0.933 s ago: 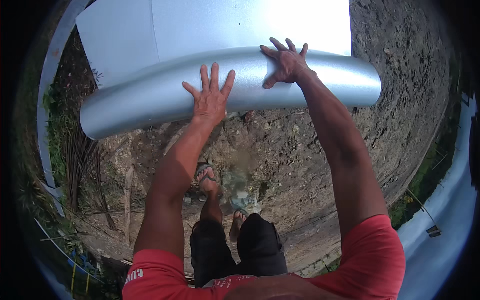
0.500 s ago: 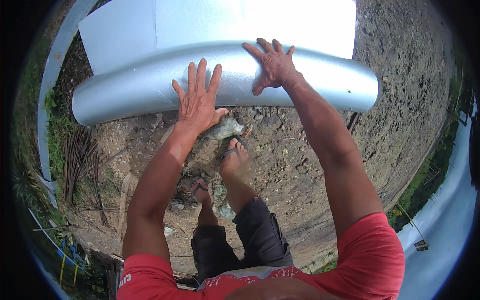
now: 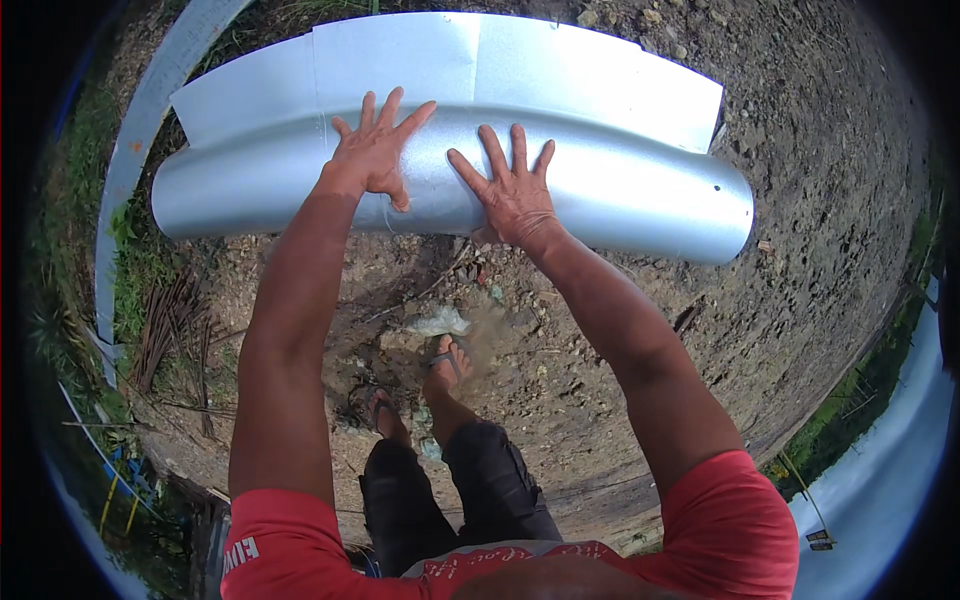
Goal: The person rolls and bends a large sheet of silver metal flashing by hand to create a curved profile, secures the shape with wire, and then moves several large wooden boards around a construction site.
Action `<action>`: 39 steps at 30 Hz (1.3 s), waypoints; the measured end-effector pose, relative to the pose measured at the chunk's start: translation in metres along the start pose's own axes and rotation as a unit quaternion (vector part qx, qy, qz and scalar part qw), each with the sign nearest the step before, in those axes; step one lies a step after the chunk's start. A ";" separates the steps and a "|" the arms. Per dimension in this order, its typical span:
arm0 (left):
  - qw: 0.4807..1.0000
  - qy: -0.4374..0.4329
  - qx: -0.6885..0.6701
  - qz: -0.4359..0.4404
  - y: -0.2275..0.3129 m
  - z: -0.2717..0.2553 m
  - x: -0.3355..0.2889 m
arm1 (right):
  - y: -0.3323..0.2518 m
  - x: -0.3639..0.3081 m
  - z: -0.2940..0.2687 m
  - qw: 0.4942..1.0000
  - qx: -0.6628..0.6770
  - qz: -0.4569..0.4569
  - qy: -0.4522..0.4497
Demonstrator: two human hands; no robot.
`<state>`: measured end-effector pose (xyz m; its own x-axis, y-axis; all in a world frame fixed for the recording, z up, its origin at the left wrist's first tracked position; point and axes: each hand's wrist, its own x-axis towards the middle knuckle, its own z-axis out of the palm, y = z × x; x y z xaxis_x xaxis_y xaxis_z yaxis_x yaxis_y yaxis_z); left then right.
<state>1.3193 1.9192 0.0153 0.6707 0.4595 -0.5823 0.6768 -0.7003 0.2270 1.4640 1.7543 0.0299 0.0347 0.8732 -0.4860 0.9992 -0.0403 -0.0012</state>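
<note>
From the head view, here's the silver sheet [image 3: 400,55], lying across the stony ground [image 3: 810,170], its near part curled into a long roll [image 3: 640,195] and its far part stretched flat, out to the far edge. Onto the roll, both hands! The left hand [image 3: 372,158] is left of the middle, fingers fanned wide, tips up by the line where curl meets flat. The right hand [image 3: 513,203] is just beside it, lower down, fingers spread too, heel by the roll's near edge. Nothing clenched in either: open palms resting on metal-bright surface. Below, on the ground, a sandalled foot [image 3: 450,365] stands just short of a whitish lump [image 3: 440,321], and over toward the ground's left edge there's a heap of thin brown rods [image 3: 165,330].
</note>
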 end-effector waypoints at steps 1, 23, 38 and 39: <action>1.000 0.018 -0.003 -0.015 0.003 -0.006 -0.007 | 0.008 0.002 -0.005 1.000 0.003 -0.008 0.009; 0.996 -0.072 0.005 0.050 -0.033 -0.088 0.066 | 0.043 0.095 -0.079 0.993 -0.039 -0.039 -0.101; 0.990 -0.037 0.064 0.119 -0.078 -0.088 0.064 | 0.082 0.148 -0.122 0.984 0.004 -0.073 -0.161; 0.989 -0.055 0.076 0.115 -0.077 -0.097 0.067 | 0.084 0.148 -0.124 0.985 0.022 -0.072 -0.154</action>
<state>1.3417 2.0566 0.0353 0.7592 0.2220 -0.6119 0.4510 -0.8572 0.2486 1.5552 1.9409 0.0664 -0.1226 0.6827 -0.7203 0.9912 0.0473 -0.1239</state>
